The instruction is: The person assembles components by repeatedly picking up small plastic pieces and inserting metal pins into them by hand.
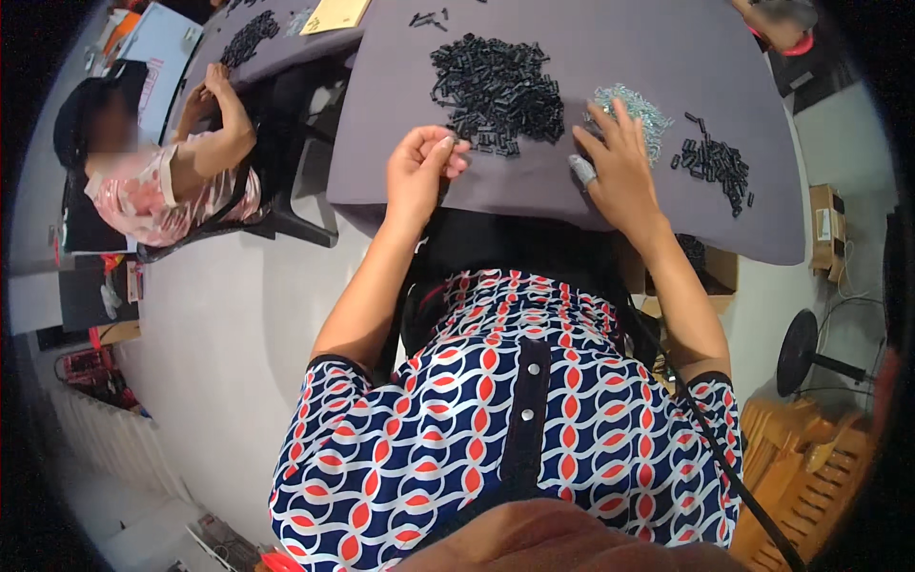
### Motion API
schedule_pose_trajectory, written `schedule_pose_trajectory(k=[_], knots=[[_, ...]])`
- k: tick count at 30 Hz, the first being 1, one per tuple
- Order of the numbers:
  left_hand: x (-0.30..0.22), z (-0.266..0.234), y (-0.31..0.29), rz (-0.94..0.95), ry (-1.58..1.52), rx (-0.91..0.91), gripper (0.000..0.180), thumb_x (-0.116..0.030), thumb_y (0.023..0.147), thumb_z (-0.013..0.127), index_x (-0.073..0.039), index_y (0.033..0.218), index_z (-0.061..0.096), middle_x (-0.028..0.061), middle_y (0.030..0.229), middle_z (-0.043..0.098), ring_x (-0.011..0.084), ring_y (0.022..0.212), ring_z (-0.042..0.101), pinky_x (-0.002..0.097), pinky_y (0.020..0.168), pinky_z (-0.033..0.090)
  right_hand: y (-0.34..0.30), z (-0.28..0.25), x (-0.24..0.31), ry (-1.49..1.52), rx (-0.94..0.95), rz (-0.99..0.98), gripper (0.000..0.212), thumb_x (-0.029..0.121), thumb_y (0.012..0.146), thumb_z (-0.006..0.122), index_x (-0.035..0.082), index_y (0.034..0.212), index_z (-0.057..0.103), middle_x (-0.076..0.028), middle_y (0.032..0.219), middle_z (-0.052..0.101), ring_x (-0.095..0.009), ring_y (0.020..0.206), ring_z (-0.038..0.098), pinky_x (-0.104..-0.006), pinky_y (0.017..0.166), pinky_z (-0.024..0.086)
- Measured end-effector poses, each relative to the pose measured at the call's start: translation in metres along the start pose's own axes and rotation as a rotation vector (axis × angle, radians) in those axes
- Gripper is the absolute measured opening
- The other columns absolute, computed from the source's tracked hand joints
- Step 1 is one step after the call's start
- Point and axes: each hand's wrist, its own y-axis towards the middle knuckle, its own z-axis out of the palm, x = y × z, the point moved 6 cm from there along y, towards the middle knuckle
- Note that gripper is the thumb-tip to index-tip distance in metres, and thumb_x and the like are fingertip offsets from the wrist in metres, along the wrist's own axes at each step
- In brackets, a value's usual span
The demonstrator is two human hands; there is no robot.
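Observation:
My left hand (421, 172) is closed at the near edge of a large heap of small black tube-like pieces (500, 91). Its thumb and fingertips press together, and whatever they pinch is too small to make out. To the right, my right hand (621, 167) reaches with fingers apart over a pile of small shiny silvery metal pieces (656, 122), partly covering it. A grey wrap (583, 171) goes round its thumb. Beyond that hand lies a smaller group of black pieces (717, 164).
The pieces lie on a grey-covered table (400, 86). At the left, a person (172, 181) sits working at another table with black pieces (250, 38). A cardboard box (827, 229), a black round-based stand (799, 353) and an orange plastic chair (801, 467) are on the right.

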Motion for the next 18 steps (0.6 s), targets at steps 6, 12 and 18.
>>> schedule_pose_trajectory(k=[6,12,18], knots=[[0.001,0.005,-0.008,-0.014,-0.065,0.030,0.016,-0.006,0.097,0.057,0.003,0.110,0.062,0.0137,0.096,0.072,0.0137,0.074,0.067,0.0228,0.066,0.052,0.003,-0.008,-0.007,-0.082,-0.042,0.054,0.040,0.020,0.089,0.065,0.005,0.126,0.061,-0.018,0.147,0.042,-0.042,0.143,0.027,-0.0598,0.115,0.022],[0.007,0.012,-0.012,0.088,0.193,0.038,0.014,-0.007,0.095,0.061,0.002,0.105,0.067,0.0091,0.092,0.071,0.0119,0.073,0.064,0.0237,0.067,0.051,-0.015,-0.008,0.003,-0.004,-0.023,-0.040,0.046,0.010,0.081,0.068,0.009,0.127,0.062,-0.016,0.149,0.040,-0.041,0.145,0.024,-0.0606,0.116,0.020],[-0.008,0.030,-0.014,0.535,0.798,-0.034,0.014,-0.006,0.090,0.066,-0.002,0.103,0.068,0.0085,0.087,0.064,0.0159,0.075,0.060,0.0283,0.068,0.049,-0.031,-0.014,-0.005,0.070,-0.073,-0.018,0.047,0.010,0.081,0.067,0.013,0.128,0.062,-0.015,0.149,0.039,-0.041,0.145,0.023,-0.0602,0.116,0.020]])
